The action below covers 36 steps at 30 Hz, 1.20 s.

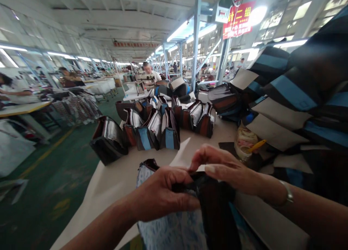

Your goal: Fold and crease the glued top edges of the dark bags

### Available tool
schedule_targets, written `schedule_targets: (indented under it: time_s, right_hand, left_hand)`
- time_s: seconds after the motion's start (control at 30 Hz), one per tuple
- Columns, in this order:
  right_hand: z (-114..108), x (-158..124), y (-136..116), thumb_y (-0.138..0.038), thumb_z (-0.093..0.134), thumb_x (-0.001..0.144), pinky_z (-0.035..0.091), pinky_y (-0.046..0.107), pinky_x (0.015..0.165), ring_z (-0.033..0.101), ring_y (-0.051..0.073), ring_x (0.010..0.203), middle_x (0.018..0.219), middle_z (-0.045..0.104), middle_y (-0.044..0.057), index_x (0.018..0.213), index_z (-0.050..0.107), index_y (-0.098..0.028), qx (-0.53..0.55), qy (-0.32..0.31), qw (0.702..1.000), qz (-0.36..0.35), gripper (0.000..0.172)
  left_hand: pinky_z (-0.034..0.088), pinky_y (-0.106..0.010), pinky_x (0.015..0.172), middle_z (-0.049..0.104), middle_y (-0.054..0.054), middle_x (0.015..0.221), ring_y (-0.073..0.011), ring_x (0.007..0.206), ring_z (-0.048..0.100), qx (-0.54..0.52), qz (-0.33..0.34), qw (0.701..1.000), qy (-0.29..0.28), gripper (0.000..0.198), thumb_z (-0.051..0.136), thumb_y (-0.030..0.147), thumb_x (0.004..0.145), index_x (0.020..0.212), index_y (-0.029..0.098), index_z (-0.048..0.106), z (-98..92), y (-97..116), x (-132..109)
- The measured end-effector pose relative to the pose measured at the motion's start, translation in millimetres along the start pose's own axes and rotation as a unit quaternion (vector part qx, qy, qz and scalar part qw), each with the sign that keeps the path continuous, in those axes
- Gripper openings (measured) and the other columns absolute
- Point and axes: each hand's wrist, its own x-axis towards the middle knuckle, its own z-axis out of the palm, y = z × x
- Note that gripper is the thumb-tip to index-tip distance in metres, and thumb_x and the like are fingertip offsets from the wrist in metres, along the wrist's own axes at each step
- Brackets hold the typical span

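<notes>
A half-made bag (174,232) stands close in front of me, with blue-and-white patterned fabric on one face and dark brown and black panels on the other. My left hand (163,192) grips its upper edge, thumb on the near side and fingers curled over. At the bag's top, my right hand (228,166) has its fingers bent and pinched around a pale stiff sheet (182,152), whose pointed corner sticks up beyond my hands. The sheet's lower part is hidden by the hands and bag.
Several dark bags with silvery linings (146,132) stand across the pale table (116,184). On the right, bags with blue panels and beige boards (280,130) are piled high. A pot with a yellow-handled brush (255,146) sits beside them. People work at tables further back.
</notes>
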Motion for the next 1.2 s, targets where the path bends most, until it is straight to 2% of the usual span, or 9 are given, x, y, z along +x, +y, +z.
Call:
schedule_targets:
  time_s: [0.07, 0.13, 0.27, 0.4, 0.7, 0.9, 1.03, 1.13, 1.2]
  right_hand:
    - [1.0, 4.3, 6.5, -0.041, 0.071, 0.083, 0.045, 0.027, 0.080, 0.055, 0.015, 0.088, 0.097, 0.060, 0.005, 0.105, 0.061, -0.013, 0.054, -0.070, 0.996, 0.015, 0.037]
    - [0.4, 4.7, 13.5, -0.037, 0.080, 0.073, 0.043, 0.025, 0.076, 0.052, 0.014, 0.085, 0.094, 0.059, 0.004, 0.101, 0.061, -0.012, 0.073, -0.088, 0.993, 0.006, 0.042]
    - [-4.2, -0.5, 20.8, -0.038, 0.081, 0.070, 0.039, 0.024, 0.068, 0.049, 0.013, 0.079, 0.091, 0.057, 0.003, 0.099, 0.060, -0.013, 0.064, -0.085, 0.994, 0.027, 0.044]
    - [-8.8, -6.3, 18.8, -0.040, 0.080, 0.069, 0.036, 0.023, 0.064, 0.046, 0.012, 0.075, 0.085, 0.055, 0.002, 0.092, 0.061, -0.013, 0.035, -0.074, 0.996, 0.039, 0.040]
    - [-8.9, -11.7, 26.0, -0.041, 0.085, 0.065, 0.033, 0.021, 0.059, 0.042, 0.010, 0.069, 0.077, 0.052, -0.001, 0.086, 0.061, -0.014, 0.007, -0.050, 0.998, 0.032, 0.042]
    - [-8.3, -14.2, 31.4, -0.038, 0.075, 0.079, 0.033, 0.022, 0.058, 0.041, 0.009, 0.065, 0.073, 0.051, -0.001, 0.084, 0.062, -0.013, 0.049, -0.050, 0.996, 0.052, 0.029]
    - [-3.7, -18.2, 34.4, -0.025, 0.072, 0.077, 0.034, 0.022, 0.059, 0.043, 0.009, 0.065, 0.071, 0.053, -0.001, 0.079, 0.063, -0.012, 0.029, -0.002, 0.996, 0.081, 0.016]
    - [0.5, -18.9, 34.3, -0.020, 0.069, 0.074, 0.034, 0.021, 0.057, 0.044, 0.009, 0.063, 0.069, 0.054, -0.001, 0.077, 0.065, -0.012, 0.019, 0.032, 0.996, 0.082, 0.009]
    - [3.0, -18.7, 33.9, -0.017, 0.067, 0.073, 0.033, 0.020, 0.055, 0.043, 0.008, 0.061, 0.067, 0.055, -0.002, 0.077, 0.065, -0.012, 0.015, 0.048, 0.996, 0.078, 0.007]
  left_hand:
    - [0.032, -0.024, 0.060, 0.048, 0.002, 0.076, -0.0118, 0.070, 0.042, -0.017, -0.001, 1.000, 0.018, 0.034, 0.077, 0.042, 0.079, 0.073, 0.013, 0.061, 5.5, 0.5, -0.5]
    - [0.030, -0.024, 0.057, 0.048, 0.002, 0.074, -0.0112, 0.068, 0.041, -0.020, -0.022, 0.999, 0.037, 0.035, 0.078, 0.042, 0.077, 0.071, 0.013, 0.061, 9.8, 1.9, -0.6]
    - [0.030, -0.025, 0.056, 0.049, 0.003, 0.072, -0.0111, 0.066, 0.042, 0.022, -0.065, 0.995, 0.079, 0.035, 0.079, 0.044, 0.077, 0.071, 0.013, 0.063, 15.3, 1.9, 2.4]
    - [0.029, -0.025, 0.056, 0.046, 0.003, 0.070, -0.0110, 0.065, 0.039, 0.017, -0.060, 0.995, 0.073, 0.037, 0.076, 0.046, 0.078, 0.069, 0.013, 0.060, 19.3, 1.4, 10.3]
    - [0.031, -0.025, 0.056, 0.047, 0.004, 0.067, -0.0105, 0.063, 0.041, 0.063, -0.053, 0.993, 0.081, 0.020, 0.068, 0.025, 0.074, 0.064, 0.015, 0.055, 25.3, 6.3, 21.0]
    - [0.031, -0.026, 0.057, 0.047, 0.004, 0.066, -0.0107, 0.062, 0.040, 0.074, -0.058, 0.992, 0.084, 0.016, 0.065, 0.022, 0.074, 0.064, 0.016, 0.054, 28.3, 4.7, 24.4]
    - [0.029, -0.027, 0.057, 0.046, 0.004, 0.066, -0.0121, 0.063, 0.040, 0.098, -0.098, 0.986, 0.093, 0.020, 0.067, 0.031, 0.075, 0.067, 0.016, 0.055, 28.6, 4.2, 25.4]
    - [0.031, -0.027, 0.059, 0.046, 0.003, 0.065, -0.0126, 0.064, 0.041, 0.136, -0.103, 0.980, 0.103, 0.031, 0.065, 0.042, 0.082, 0.068, 0.015, 0.059, 27.3, 3.8, 25.4]
    - [0.031, -0.027, 0.060, 0.048, 0.003, 0.066, -0.0126, 0.065, 0.043, 0.156, -0.098, 0.978, 0.100, 0.030, 0.060, 0.039, 0.086, 0.069, 0.015, 0.061, 26.5, 3.3, 25.1]
